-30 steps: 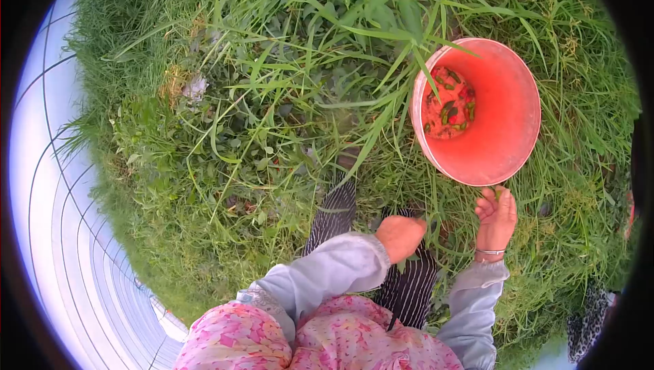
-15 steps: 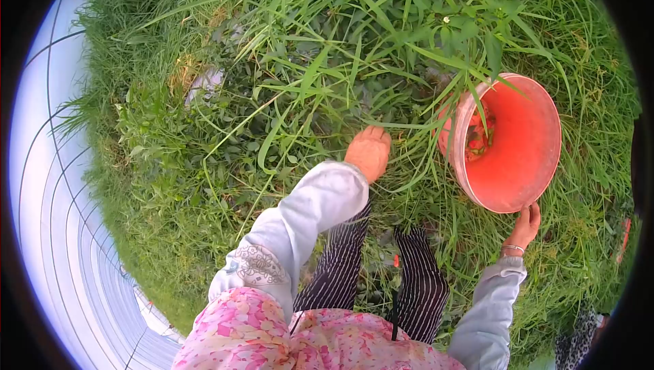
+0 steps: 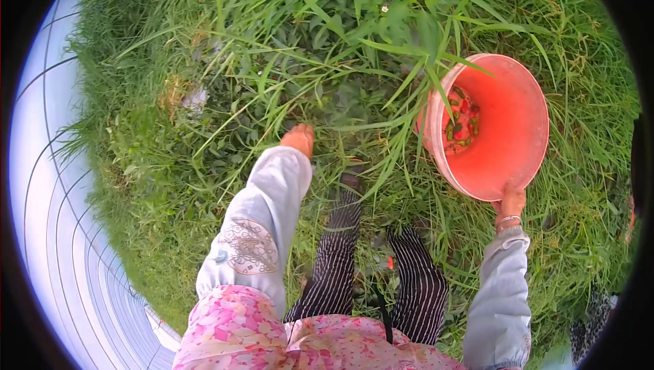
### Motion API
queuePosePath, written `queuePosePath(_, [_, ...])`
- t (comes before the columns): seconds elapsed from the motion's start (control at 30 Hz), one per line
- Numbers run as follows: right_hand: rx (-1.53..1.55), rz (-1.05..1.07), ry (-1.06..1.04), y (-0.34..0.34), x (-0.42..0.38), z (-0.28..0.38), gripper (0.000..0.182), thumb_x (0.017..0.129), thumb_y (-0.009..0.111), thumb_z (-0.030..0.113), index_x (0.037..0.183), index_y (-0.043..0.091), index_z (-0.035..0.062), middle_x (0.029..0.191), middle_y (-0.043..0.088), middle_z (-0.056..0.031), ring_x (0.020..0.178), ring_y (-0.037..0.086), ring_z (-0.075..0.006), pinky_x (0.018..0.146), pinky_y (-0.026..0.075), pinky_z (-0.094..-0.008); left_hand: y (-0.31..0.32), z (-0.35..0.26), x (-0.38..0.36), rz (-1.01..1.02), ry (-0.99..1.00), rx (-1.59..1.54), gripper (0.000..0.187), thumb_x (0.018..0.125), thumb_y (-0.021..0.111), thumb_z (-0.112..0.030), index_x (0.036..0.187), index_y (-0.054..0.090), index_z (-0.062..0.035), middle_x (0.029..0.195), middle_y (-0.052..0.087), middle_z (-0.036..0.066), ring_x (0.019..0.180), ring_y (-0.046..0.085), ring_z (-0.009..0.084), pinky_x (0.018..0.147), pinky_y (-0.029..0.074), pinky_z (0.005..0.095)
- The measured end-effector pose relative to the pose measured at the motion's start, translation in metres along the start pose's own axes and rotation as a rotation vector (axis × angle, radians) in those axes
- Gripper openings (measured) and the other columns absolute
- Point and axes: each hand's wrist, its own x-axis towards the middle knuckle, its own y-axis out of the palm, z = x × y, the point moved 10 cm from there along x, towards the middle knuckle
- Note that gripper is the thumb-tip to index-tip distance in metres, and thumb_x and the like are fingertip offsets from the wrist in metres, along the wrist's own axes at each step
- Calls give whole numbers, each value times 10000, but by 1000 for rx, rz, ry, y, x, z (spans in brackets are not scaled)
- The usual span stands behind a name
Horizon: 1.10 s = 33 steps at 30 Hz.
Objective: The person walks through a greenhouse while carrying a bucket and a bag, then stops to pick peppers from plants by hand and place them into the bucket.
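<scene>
My left hand (image 3: 299, 140) reaches down into the grass and leafy plants at the middle of the view; its fingertips are hidden among the leaves, so what it holds, if anything, does not show. At the right, my right hand (image 3: 512, 201) grips the lower rim of a red bucket (image 3: 511, 125), with the fingers partly behind the rim. The bucket is tilted, its mouth facing me. Small red and green fruits (image 3: 463, 121), which look like peppers, lie at its bottom.
Tall grass (image 3: 477, 2) leans over beside the bucket. My legs in striped trousers (image 3: 417, 281) stand in the weeds. A curved, ribbed greenhouse cover (image 3: 51, 186) runs along the left. A dark patterned object (image 3: 589, 326) is at the lower right edge.
My left hand has moved left through the plants. The bucket has shifted slightly left and up, showing more of its contents, and my right hand has moved with it.
</scene>
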Motion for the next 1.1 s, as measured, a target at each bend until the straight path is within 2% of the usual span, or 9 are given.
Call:
queuePosePath(0.4, [-17,-62,-181,-14,24,0,332,787,489,70,1075,463,-92,918,580,-162,706,573,-211,564,496,-333,14,-46,-7,56,29,136,254,782,469,-115,1015,549,-53,989,595,163,910,595,272,760,489,363])
queuePosePath(0.57, [-90,-54,-340,-13,13,15,318,807,463,27,1110,456,-71,1022,565,-118,852,540,-183,765,433,-293,-12,-29,56,18,-89,20,284,698,565,-54,979,529,-74,944,595,158,837,597,321,717,493,374])
queuePosePath(0.6, [-6,-55,-345,-11,10,17,318,811,465,29,1114,457,-66,1035,562,-115,876,532,-180,779,427,-290,-5,-25,81,-249,85,70,279,714,545,-43,990,506,-65,1012,564,165,835,597,327,707,498,382])
queuePosePath(0.67, [75,-45,-317,-12,0,6,316,818,466,31,1122,456,-57,1056,555,-111,905,523,-175,797,419,-287,-53,-43,75,-211,-13,67,265,733,540,-61,996,504,-55,1065,543,151,840,602,311,713,501,387])
queuePosePath(0.87, [131,-128,-238,-10,-6,0,304,816,468,20,1115,469,-35,1057,554,-100,916,523,-168,811,418,-289,-20,-20,128,65,-162,254,300,780,512,-119,1072,542,-60,1066,559,106,856,615,246,701,509,367])
queuePosePath(0.93, [98,-97,-191,-11,-4,-2,301,811,470,13,1109,475,-25,1038,561,-89,920,523,-161,823,414,-280,-19,-29,120,-24,-50,351,290,804,503,-156,1076,555,-71,1030,581,106,850,616,237,662,511,371])
queuePosePath(1.0, [131,-75,-193,-10,-1,-10,296,803,478,12,1098,487,-6,1000,571,-71,866,536,-147,763,440,-267,-18,-29,116,-176,68,383,287,810,505,-179,1072,554,-74,1007,592,109,852,613,233,646,512,379])
queuePosePath(1.07, [155,-41,-107,-8,-8,-5,292,793,490,15,1085,503,14,957,580,-53,796,549,-134,678,464,-256,60,45,169,-116,-219,284,265,820,489,-201,1049,568,-94,971,604,99,863,606,211,665,509,373])
queuePosePath(1.1, [158,-15,-19,-3,-17,-3,290,788,498,18,1078,512,25,935,584,-43,754,555,-128,623,476,-252,44,24,161,-45,-64,303,247,833,467,-207,1019,580,-92,946,609,115,864,604,221,672,504,373])
